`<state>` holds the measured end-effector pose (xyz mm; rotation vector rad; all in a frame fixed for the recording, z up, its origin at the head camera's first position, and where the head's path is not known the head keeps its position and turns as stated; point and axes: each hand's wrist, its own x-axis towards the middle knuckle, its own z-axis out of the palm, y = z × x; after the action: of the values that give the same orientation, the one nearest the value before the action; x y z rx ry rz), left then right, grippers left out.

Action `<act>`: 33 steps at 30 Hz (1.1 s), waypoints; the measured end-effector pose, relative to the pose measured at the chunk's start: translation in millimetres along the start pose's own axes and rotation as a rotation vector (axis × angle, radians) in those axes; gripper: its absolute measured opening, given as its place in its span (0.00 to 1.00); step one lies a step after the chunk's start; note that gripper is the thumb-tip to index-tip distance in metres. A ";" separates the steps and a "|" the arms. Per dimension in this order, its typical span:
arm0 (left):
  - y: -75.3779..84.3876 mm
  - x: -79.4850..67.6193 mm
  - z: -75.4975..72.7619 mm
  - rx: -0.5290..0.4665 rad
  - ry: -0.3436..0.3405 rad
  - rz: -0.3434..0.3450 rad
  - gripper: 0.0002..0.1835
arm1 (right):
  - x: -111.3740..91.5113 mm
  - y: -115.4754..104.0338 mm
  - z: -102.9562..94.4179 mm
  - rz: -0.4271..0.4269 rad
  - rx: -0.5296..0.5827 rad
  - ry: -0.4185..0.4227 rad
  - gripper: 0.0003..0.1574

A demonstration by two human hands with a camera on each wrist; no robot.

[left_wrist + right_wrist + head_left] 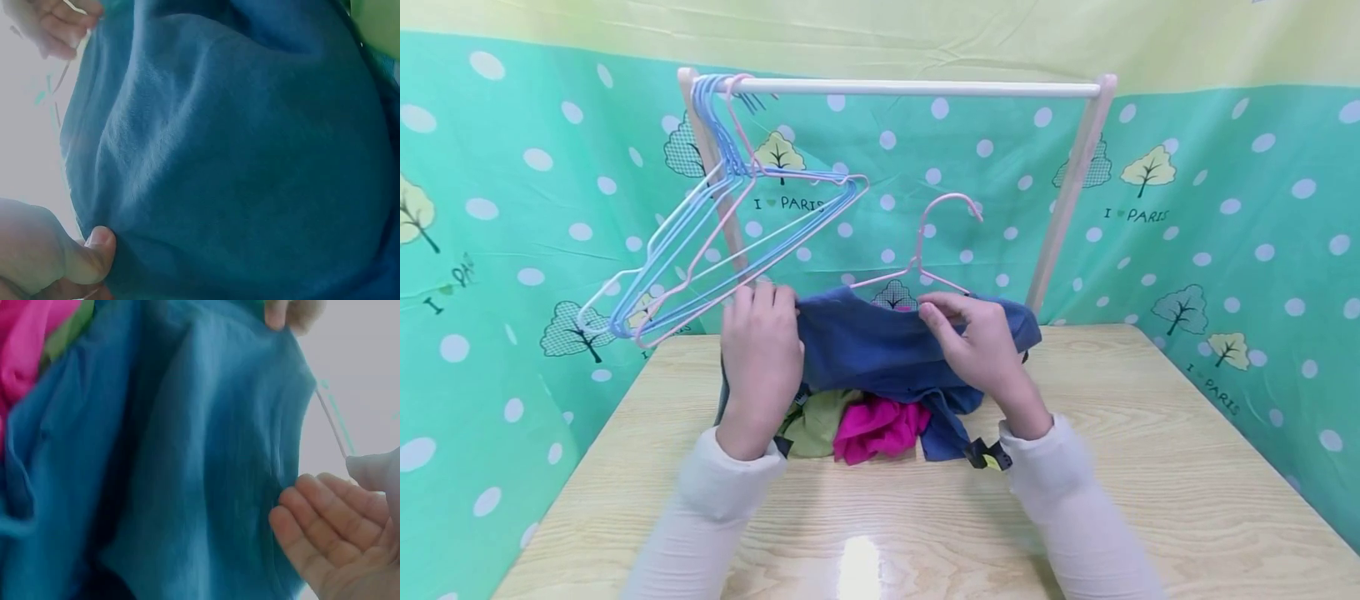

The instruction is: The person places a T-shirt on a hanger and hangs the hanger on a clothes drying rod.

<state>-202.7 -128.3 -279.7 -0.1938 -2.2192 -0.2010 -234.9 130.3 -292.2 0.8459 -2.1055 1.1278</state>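
Observation:
A blue shirt (872,342) is held up at its neckline over the table, with a pink hanger (919,242) partly inside it. The hanger's hook and the inner part of its arms show above the collar; the rest is hidden by the cloth. My left hand (762,362) pinches the shirt's left shoulder, the thumb (100,247) pressing on the front of the fabric. At the right of the neckline is my right hand (981,342). Its fingers (331,519) lie fairly straight at the shirt's edge, and its thumb is apart from them, beside the hanger wire.
Behind stands a rack with a white rail (925,87). Several blue hangers (700,200) and a pink one hang at its left end. Below the shirt, a green cloth (820,425) and a magenta cloth (880,429) lie on the wooden table (850,517).

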 end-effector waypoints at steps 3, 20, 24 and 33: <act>4.5 -1.4 0.7 0.005 0.005 0.002 0.05 | -1.1 -2.8 8.3 0.091 0.086 0.005 0.16; 15.5 -7.0 0.9 0.049 -0.076 0.000 0.08 | 3.9 -19.6 41.0 0.440 0.926 0.252 0.20; 12.9 -9.0 0.3 0.047 -0.109 0.012 0.07 | 11.0 -28.1 46.2 0.553 1.082 0.282 0.16; 5.2 -8.2 -18.7 0.018 -0.269 -0.020 0.05 | 32.5 -49.8 57.3 0.746 1.178 0.273 0.08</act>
<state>-182.3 -127.8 -274.4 -0.1987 -2.4897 -0.1736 -228.9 51.0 -270.3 0.2457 -1.3836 2.7903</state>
